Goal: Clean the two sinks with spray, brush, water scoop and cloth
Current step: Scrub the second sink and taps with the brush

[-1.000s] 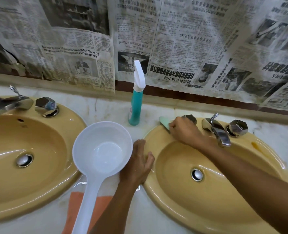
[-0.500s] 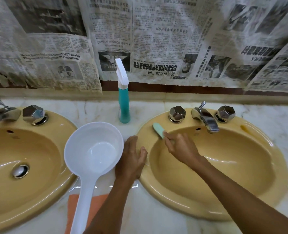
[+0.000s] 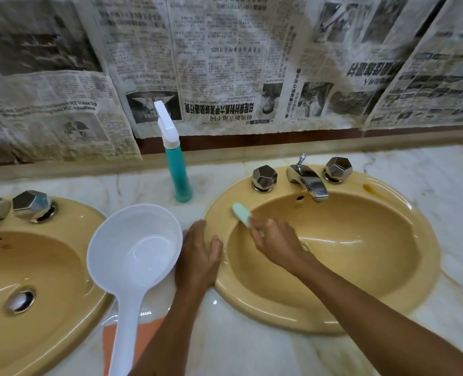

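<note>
The fingers [image 3: 262, 226] of the right hand [image 3: 277, 246] are curled round the handle of a pale green brush [image 3: 241, 215], whose head lies on the inner left rim of the right sink [image 3: 404, 213]. The left hand [image 3: 197, 259] rests flat, fingers straight and close together, on the marble tabletop [image 3: 252, 354], its thumb on that sink's rim.

Two yellow sinks are in view, the left sink [image 3: 70, 316] only partly. Each bowl shows a metal drain; whether any water is in them cannot be told. The right sink carries two faceted chrome knobs and one chrome spout [image 3: 310, 183]. One white water scoop [image 3: 135, 256], holding nothing visible, lies between the sinks, its handle over one orange cloth [image 3: 149, 335]. One teal spray bottle [image 3: 177, 172] with a white trigger stands upright behind it; no label can be read.

Newspaper sheets [image 3: 224, 63] cover the wall; one headline reads in part "MY Value Up" and "PLC valuations".
</note>
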